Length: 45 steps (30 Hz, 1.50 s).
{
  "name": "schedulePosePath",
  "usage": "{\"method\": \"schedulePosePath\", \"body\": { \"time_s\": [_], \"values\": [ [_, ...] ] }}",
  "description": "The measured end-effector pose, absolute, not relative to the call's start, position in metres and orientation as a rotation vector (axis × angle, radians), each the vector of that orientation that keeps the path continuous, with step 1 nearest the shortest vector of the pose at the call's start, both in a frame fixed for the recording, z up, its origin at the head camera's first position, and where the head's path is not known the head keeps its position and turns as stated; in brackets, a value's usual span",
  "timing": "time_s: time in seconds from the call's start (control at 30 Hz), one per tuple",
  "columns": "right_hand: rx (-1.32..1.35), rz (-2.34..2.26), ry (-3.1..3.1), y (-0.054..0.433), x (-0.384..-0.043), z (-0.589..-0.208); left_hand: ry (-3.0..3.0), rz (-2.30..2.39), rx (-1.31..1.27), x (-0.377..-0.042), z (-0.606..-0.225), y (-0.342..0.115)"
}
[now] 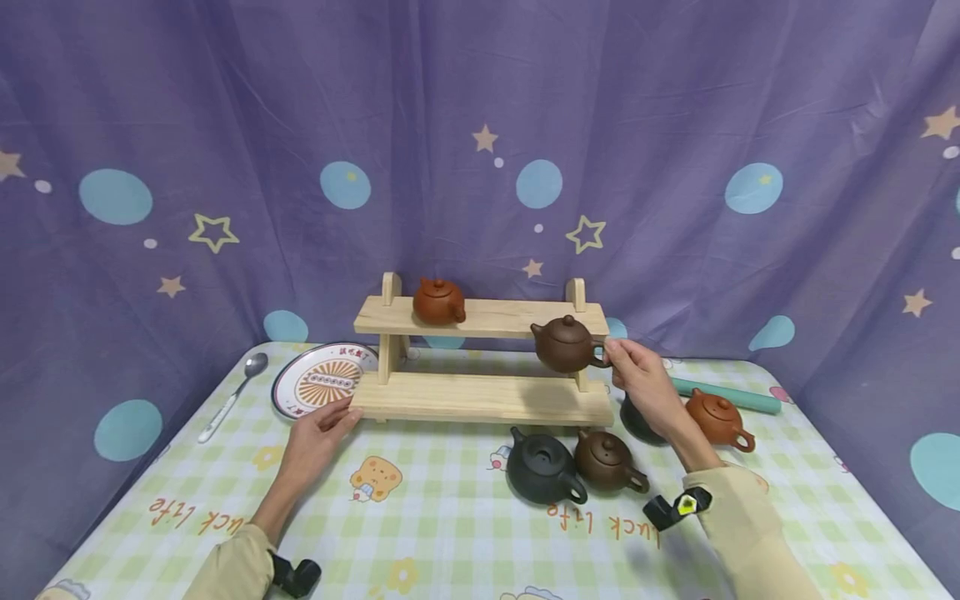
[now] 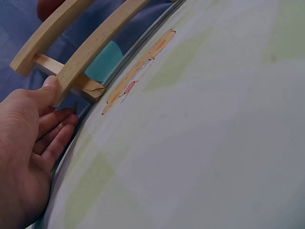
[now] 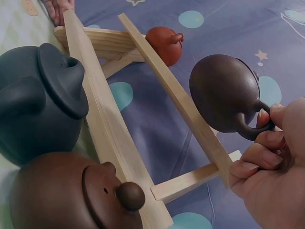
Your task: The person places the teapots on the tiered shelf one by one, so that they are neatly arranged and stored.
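Observation:
My right hand (image 1: 643,387) pinches the loop handle of a dark brown teapot (image 1: 564,345). The teapot is held off the table, in front of the right end of a two-tier wooden shelf (image 1: 480,398). At the shelf's lower left corner, my left hand (image 1: 318,433) grips the board end, with the thumb (image 2: 50,90) against it and the fingers below. On the upper tier, left of centre, sits a reddish-brown teapot (image 1: 438,302). In the right wrist view, the held teapot (image 3: 224,93) hangs beside the upper board.
Before the shelf stand a black teapot (image 1: 542,468) and another brown teapot (image 1: 606,461). At right are an orange-brown teapot (image 1: 716,418), a green rod (image 1: 738,397) and a dark pot (image 1: 637,423) partly behind my arm. A patterned plate (image 1: 288,387) and a spoon (image 1: 236,396) lie left.

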State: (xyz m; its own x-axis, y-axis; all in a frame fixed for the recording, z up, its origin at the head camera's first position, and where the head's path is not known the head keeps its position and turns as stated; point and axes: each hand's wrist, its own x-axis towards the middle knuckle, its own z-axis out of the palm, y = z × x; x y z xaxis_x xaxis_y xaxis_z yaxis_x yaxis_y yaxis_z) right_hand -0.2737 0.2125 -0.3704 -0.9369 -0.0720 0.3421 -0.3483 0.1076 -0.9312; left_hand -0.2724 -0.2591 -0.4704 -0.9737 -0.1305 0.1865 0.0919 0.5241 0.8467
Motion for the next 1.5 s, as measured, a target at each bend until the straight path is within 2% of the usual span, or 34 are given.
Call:
{"method": "schedulePosePath", "body": {
  "time_s": [1.5],
  "values": [
    [0.377, 2.032, -2.055, 0.151, -0.317, -0.358, -2.542, -1.438, 0.03, -0.272, -0.47, -0.259]
  ]
}}
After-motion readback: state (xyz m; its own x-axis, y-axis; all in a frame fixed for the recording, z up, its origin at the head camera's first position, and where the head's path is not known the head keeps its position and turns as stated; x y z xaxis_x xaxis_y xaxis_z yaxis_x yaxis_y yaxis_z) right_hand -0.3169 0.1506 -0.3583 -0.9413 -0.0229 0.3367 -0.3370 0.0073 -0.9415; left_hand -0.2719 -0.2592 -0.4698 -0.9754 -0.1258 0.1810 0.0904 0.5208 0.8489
